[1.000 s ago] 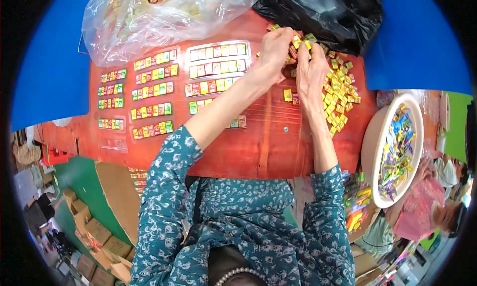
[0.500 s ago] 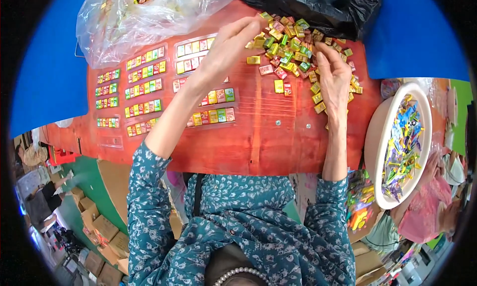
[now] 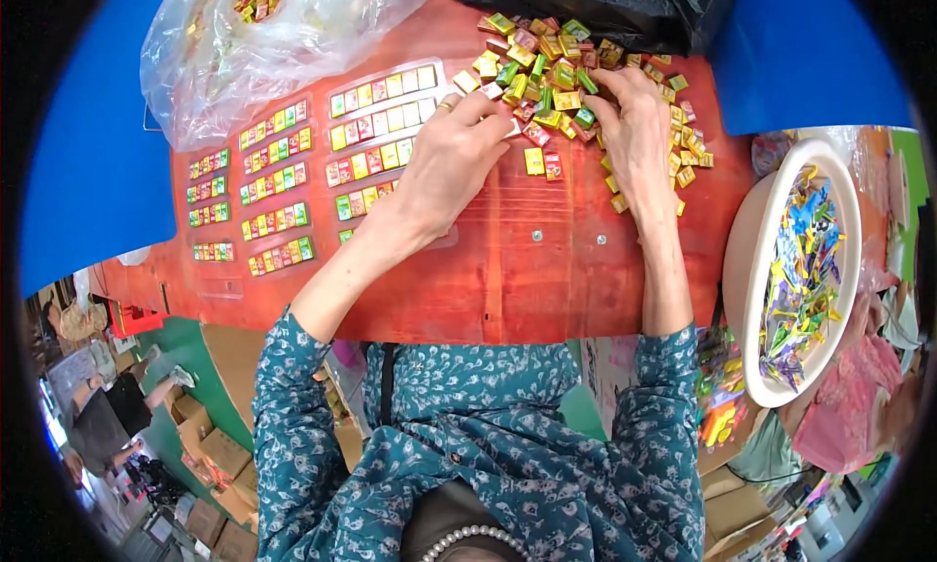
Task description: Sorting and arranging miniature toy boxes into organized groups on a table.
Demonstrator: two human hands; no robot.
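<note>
Small colourful candy-like boxes lie in a loose pile (image 3: 547, 69) at the far middle of the red table. My left hand (image 3: 454, 162), wearing a ring, is at the pile's left edge. Its fingers are curled together, with a small pinkish box (image 3: 513, 127) at the tips. Over the pile's right side, my right hand (image 3: 634, 123) has thumb and forefinger apart, close to a green box (image 3: 586, 81). Beneath my left hand and forearm lies a clear plastic tray (image 3: 444, 238) with rows of the same boxes, partly hidden. A yellow box (image 3: 534, 161) and a red box (image 3: 553, 166) lie together between my hands.
More filled trays (image 3: 220, 287) stand in columns at left. A clear plastic bag (image 3: 293, 35) with more boxes and a black plastic bag (image 3: 605, 11) lie at the far edge. A white basin (image 3: 742, 260) of colourful small pieces stands right.
My left hand has drawn back from the pile's far left part toward me, its fingers now curled more. My right hand has reached slightly left, deeper over the pile. The view has shifted a little.
</note>
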